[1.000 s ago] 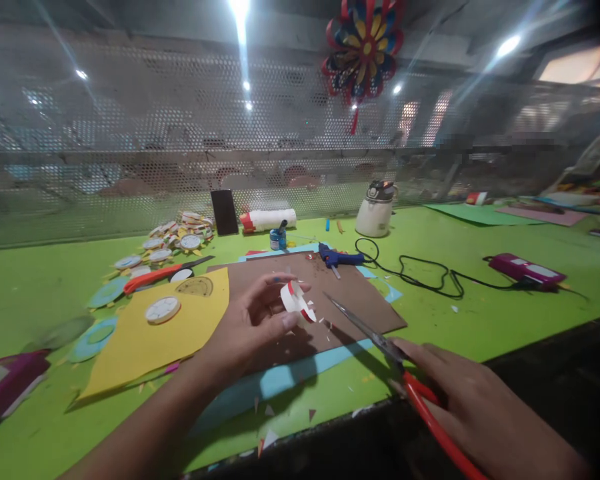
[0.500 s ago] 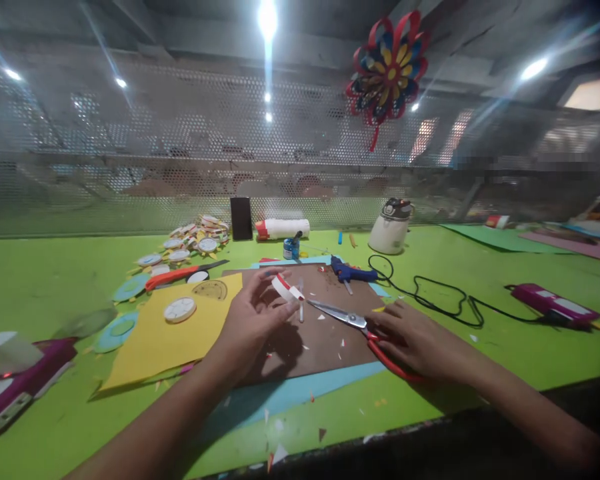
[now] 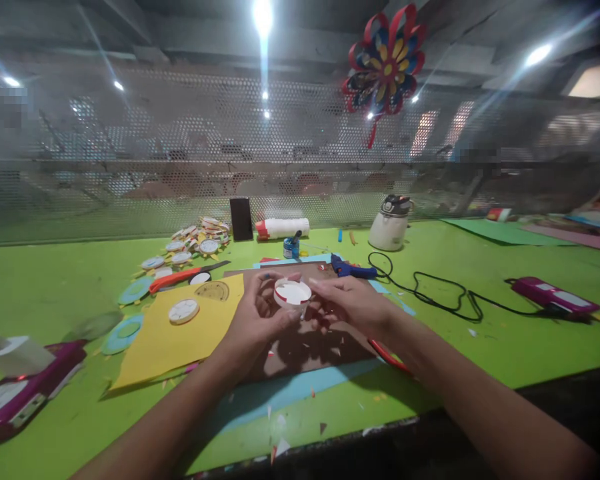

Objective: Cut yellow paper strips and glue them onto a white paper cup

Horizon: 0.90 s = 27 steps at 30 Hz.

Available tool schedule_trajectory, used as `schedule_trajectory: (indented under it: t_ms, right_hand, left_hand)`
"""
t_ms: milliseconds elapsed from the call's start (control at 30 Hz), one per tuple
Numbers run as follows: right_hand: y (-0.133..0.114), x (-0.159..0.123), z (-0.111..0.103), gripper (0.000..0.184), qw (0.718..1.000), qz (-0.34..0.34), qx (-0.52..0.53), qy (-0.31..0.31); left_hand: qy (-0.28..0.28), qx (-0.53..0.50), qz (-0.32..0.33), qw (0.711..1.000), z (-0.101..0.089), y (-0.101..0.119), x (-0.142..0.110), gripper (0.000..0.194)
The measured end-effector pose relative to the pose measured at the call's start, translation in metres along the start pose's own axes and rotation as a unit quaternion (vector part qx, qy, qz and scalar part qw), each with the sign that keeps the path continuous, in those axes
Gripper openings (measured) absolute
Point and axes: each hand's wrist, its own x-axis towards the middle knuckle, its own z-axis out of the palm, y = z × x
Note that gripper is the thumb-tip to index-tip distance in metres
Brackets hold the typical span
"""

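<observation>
A shallow round white paper piece with a red strip along its rim (image 3: 293,293) is held up over the brown board (image 3: 300,357). My left hand (image 3: 260,313) grips it from the left, thumb at the front edge. At its right edge, the fingertips of my right hand (image 3: 347,303) close on it, the lower fingers curled beneath. Red-handled scissors (image 3: 393,359) lie on the table under my right forearm, their blades hidden by the hand. Beyond the hands a blue glue gun (image 3: 353,268) rests on the board's far edge.
Left of the board, a yellow sheet (image 3: 155,343) bears a white disc (image 3: 183,311). An orange-handled cutter (image 3: 180,277) and a pile of small paper pieces (image 3: 205,239) lie behind it. A spray bottle (image 3: 390,223), black cord (image 3: 445,283) and purple power strip (image 3: 555,297) are rightward.
My right hand has let go of the scissors, leaving them on the table, and come left to the round piece. My left hand has turned the piece so its open face shows.
</observation>
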Motion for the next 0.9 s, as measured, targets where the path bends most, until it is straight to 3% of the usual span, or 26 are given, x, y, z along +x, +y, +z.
schedule_trajectory:
  t_ms: [167, 400, 667, 900]
  right_hand:
    - [0.015, 0.012, 0.002, 0.031, 0.992, 0.017, 0.119, -0.026]
    - [0.023, 0.015, -0.001, 0.023, 0.98, 0.01, 0.196, -0.018]
    - [0.027, 0.013, -0.005, 0.024, 0.979, 0.002, 0.203, -0.01]
    - [0.032, 0.016, -0.008, 0.033, 0.981, 0.0, 0.185, 0.052]
  left_hand:
    - [0.005, -0.002, -0.017, 1.0, -0.003, -0.006, 0.003, 0.069]
    - [-0.002, 0.019, -0.046, 0.999, -0.004, -0.008, 0.004, 0.065]
    - [-0.002, 0.046, -0.076, 0.996, -0.002, -0.004, 0.005, 0.055]
    - [0.0, 0.029, -0.123, 0.992, -0.002, 0.0, 0.002, 0.047]
